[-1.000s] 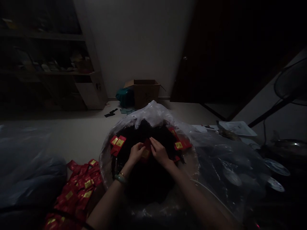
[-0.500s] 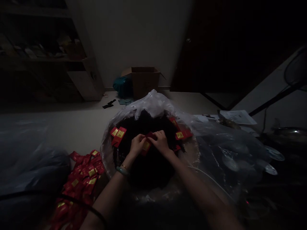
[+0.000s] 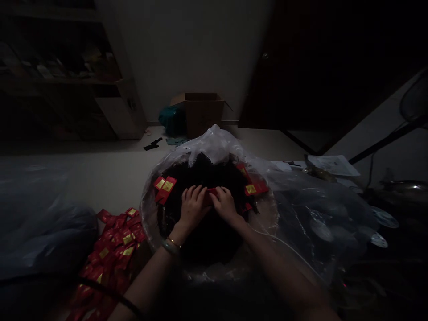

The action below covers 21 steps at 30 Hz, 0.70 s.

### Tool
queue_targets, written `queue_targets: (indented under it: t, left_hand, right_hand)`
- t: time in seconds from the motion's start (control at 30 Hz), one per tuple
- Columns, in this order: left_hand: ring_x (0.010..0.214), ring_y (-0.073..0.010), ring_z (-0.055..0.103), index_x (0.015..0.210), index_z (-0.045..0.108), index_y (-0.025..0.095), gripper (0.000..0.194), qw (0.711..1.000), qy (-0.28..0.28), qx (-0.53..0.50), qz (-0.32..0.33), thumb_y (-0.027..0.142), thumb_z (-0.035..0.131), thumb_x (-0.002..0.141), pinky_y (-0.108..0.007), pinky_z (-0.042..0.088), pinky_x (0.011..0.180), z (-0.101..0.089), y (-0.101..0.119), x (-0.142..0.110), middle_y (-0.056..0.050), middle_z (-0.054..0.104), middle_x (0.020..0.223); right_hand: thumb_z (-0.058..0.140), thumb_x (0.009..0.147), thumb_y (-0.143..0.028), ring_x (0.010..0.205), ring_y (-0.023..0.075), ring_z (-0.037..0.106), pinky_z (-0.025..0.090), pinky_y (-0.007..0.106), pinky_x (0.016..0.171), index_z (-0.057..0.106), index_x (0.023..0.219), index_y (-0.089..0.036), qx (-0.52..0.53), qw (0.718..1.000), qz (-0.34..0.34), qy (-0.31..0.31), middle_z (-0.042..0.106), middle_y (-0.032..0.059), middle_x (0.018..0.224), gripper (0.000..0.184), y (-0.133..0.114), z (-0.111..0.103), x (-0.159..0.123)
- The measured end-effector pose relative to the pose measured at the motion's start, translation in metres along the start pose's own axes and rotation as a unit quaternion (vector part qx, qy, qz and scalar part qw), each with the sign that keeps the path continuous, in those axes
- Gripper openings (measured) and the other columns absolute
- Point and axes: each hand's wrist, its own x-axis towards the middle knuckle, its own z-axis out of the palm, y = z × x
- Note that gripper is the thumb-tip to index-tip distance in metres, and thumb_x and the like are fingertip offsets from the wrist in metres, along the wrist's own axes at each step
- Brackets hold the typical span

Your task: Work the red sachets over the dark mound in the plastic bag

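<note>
Both my hands are over a dark heap of loose material (image 3: 203, 232) lying in an open clear plastic bag (image 3: 214, 145). Together they hold one small red packet (image 3: 211, 191), which shows only as a sliver between them. My left hand (image 3: 193, 206) lies over the packet with its fingers curled round it. My right hand (image 3: 224, 203) pinches the packet's right end. Other red packets with gold labels (image 3: 164, 186) lie at the heap's left rim, and more of these red packets (image 3: 250, 188) at its right rim.
A pile of red packets (image 3: 115, 243) lies at my lower left beside a dark bag (image 3: 40, 227). A cardboard box (image 3: 200, 109) and shelves (image 3: 67, 80) stand at the back. Plates (image 3: 383, 218), papers (image 3: 332, 165) and a fan (image 3: 414, 102) are on the right.
The packet was held up with its gold label in view. Now my hands have dropped onto the heap, and my left hand covers most of the packet.
</note>
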Motion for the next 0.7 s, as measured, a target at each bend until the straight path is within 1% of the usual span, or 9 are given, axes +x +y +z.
queue_targets:
  t: [0.07,0.13,0.2,0.27,0.4,0.47,0.53,0.6,0.7]
  left_hand:
    - [0.119,-0.0292,0.05,0.125,0.051,0.019,0.046,1.0,0.002,-0.024,0.011,0.025,0.062,0.08,-0.05,0.034,0.103,0.004,-0.001,-0.003,-0.014,0.058,0.126]
    - [0.111,-0.0261,0.055,0.121,0.052,0.019,0.039,0.998,0.0,-0.065,0.014,0.021,0.059,0.082,-0.046,0.041,0.098,0.008,-0.004,-0.006,-0.012,0.061,0.119]
    - [0.104,-0.0246,0.058,0.116,0.054,0.02,0.035,0.995,0.002,-0.094,0.017,0.02,0.06,0.081,-0.044,0.045,0.092,0.012,-0.009,-0.009,-0.011,0.063,0.113]
    - [0.1,-0.0243,0.058,0.111,0.056,0.02,0.033,0.995,0.009,-0.103,0.018,0.02,0.063,0.079,-0.043,0.047,0.089,0.014,-0.011,-0.014,-0.01,0.063,0.108]
    - [0.096,-0.0245,0.055,0.103,0.059,0.019,0.028,0.997,0.025,-0.071,0.018,0.023,0.067,0.076,-0.041,0.047,0.086,0.017,-0.01,-0.026,-0.01,0.06,0.103]
    - [0.094,-0.0239,0.054,0.102,0.059,0.018,0.026,0.998,0.036,-0.049,0.034,0.025,0.066,0.078,-0.04,0.047,0.086,0.018,-0.009,-0.031,-0.01,0.058,0.101]
    - [0.093,-0.0235,0.053,0.103,0.059,0.017,0.026,0.997,0.046,-0.037,0.058,0.025,0.064,0.079,-0.04,0.046,0.086,0.018,-0.009,-0.034,-0.011,0.057,0.1]
    - [0.094,-0.0233,0.053,0.104,0.058,0.017,0.026,0.996,0.049,-0.035,0.072,0.026,0.063,0.08,-0.039,0.046,0.086,0.016,-0.01,-0.034,-0.01,0.056,0.1]
    - [0.094,-0.0237,0.052,0.105,0.058,0.017,0.029,0.996,0.039,-0.039,0.075,0.029,0.065,0.08,-0.039,0.046,0.085,0.013,-0.012,-0.033,-0.01,0.056,0.098]
  right_hand:
    - [0.051,0.084,-0.027,0.088,0.0229,0.059,0.041,0.04,0.093,0.061,0.078,-0.02,0.069,0.997,0.015,-0.012,0.066,0.0046,0.074,0.014,-0.003,0.001,-0.004]
    - [0.052,0.082,-0.029,0.08,0.02,0.061,0.045,0.038,0.087,0.063,0.08,-0.019,0.157,0.985,0.035,-0.055,0.067,0.0035,0.076,0.015,-0.007,0.0,-0.008]
    - [0.055,0.08,-0.031,0.076,0.0184,0.062,0.048,0.034,0.077,0.065,0.084,-0.018,0.243,0.962,0.063,-0.107,0.068,0.0034,0.08,0.017,-0.009,0.0,-0.012]
    - [0.058,0.077,-0.034,0.074,0.0172,0.061,0.048,0.03,0.07,0.065,0.085,-0.016,0.302,0.938,0.095,-0.145,0.069,0.0027,0.08,0.02,-0.008,0.001,-0.014]
    - [0.065,0.07,-0.038,0.065,0.0147,0.057,0.044,0.027,0.062,0.067,0.078,-0.015,0.356,0.9,0.163,-0.193,0.065,-0.0002,0.069,0.025,-0.001,0.006,-0.019]
    - [0.068,0.068,-0.041,0.064,0.0151,0.057,0.043,0.027,0.063,0.066,0.071,-0.014,0.364,0.891,0.182,-0.201,0.063,0.0,0.064,0.027,0.001,0.01,-0.021]
    - [0.066,0.069,-0.045,0.066,0.016,0.057,0.044,0.028,0.065,0.066,0.068,-0.014,0.366,0.891,0.187,-0.196,0.063,0.0009,0.065,0.031,0.001,0.011,-0.023]
    - [0.063,0.072,-0.049,0.072,0.0165,0.058,0.045,0.029,0.069,0.067,0.072,-0.015,0.375,0.89,0.184,-0.185,0.064,0.0014,0.07,0.034,-0.002,0.009,-0.025]
    - [0.062,0.073,-0.051,0.076,0.0157,0.058,0.044,0.029,0.074,0.068,0.079,-0.016,0.418,0.871,0.174,-0.19,0.065,0.0012,0.076,0.037,-0.009,0.003,-0.027]
